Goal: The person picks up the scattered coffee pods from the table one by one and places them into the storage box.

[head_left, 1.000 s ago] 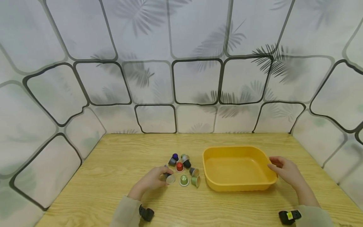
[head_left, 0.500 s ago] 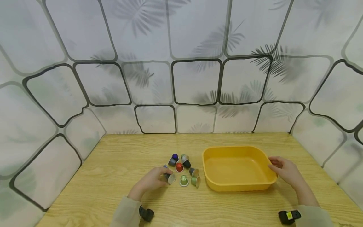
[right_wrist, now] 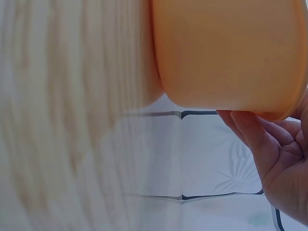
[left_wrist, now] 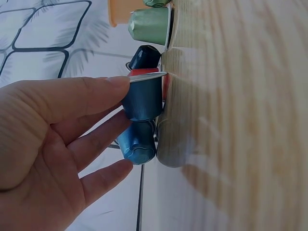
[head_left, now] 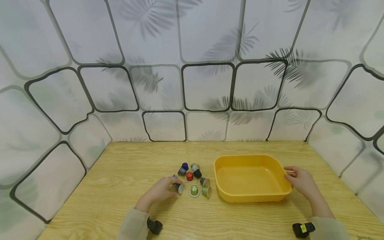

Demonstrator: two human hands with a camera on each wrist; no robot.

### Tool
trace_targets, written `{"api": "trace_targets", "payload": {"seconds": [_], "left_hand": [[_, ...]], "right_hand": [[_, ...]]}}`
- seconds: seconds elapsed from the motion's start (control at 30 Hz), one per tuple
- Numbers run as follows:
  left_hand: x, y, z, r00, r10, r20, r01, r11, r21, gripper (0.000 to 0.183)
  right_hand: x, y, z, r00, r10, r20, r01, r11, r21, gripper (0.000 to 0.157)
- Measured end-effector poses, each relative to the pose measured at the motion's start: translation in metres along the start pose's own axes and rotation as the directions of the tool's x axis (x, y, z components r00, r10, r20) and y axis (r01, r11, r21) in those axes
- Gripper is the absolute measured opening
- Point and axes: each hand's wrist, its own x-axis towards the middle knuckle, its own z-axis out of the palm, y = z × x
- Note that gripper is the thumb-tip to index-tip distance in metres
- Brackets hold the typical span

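My left hand (head_left: 163, 189) pinches a dark blue coffee capsule (left_wrist: 143, 97) between thumb and fingers. Its pale lid (head_left: 182, 188) faces right in the head view. Another blue capsule (left_wrist: 138, 144) lies right beside it, near the fingertips. My right hand (head_left: 303, 180) grips the right end of a yellow plastic tray (head_left: 253, 199), thumb at the rim and fingers along the outer wall (right_wrist: 231, 57). Close to the left hand are a red capsule (head_left: 189, 176) and a green capsule (head_left: 194, 191) standing lid down.
Another green capsule (head_left: 206, 191) and a dark one (head_left: 205, 182) lie on their sides between the pile and the tray. Farther back sit a purple-topped capsule (head_left: 185, 165), a black one (head_left: 197, 173) and others. A patterned curtain (head_left: 207, 125) borders the wooden table (head_left: 135, 160).
The capsule in my left hand has turned slightly, showing more of its dark side. The right hand and the tray's right end have shifted a touch to the left.
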Motion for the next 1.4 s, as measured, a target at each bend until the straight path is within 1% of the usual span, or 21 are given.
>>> {"api": "trace_targets", "payload": {"seconds": [0.13, 0.47, 0.93, 1.23, 1.4], "left_hand": [[0.0, 0.0, 0.0, 1.0, 0.002, -0.002, -0.002, 1.0, 0.001, 0.039], [0.0, -0.001, 0.0, 1.0, -0.001, -0.001, 0.001, 1.0, -0.012, 0.039], [-0.001, -0.001, 0.0, 1.0, 0.009, -0.003, -0.009, 1.0, -0.001, 0.037], [-0.001, -0.002, -0.001, 1.0, 0.013, 0.0, -0.013, 1.0, 0.003, 0.035], [-0.001, -0.002, -0.001, 1.0, -0.009, 0.008, 0.009, 1.0, 0.008, 0.036]], "right_hand": [[0.0, -0.002, -0.002, 1.0, 0.007, 0.002, -0.007, 1.0, -0.011, 0.038], [-0.002, -0.006, -0.002, 1.0, 0.029, -0.004, -0.029, 0.999, -0.024, 0.035], [-0.005, -0.013, -0.003, 0.996, 0.084, 0.028, -0.084, 0.996, -0.009, 0.038], [-0.004, -0.018, -0.003, 0.992, 0.122, 0.041, -0.12, 0.992, -0.035, 0.039], [-0.004, -0.019, -0.004, 0.991, 0.126, 0.052, -0.124, 0.992, -0.037, 0.04]]}}
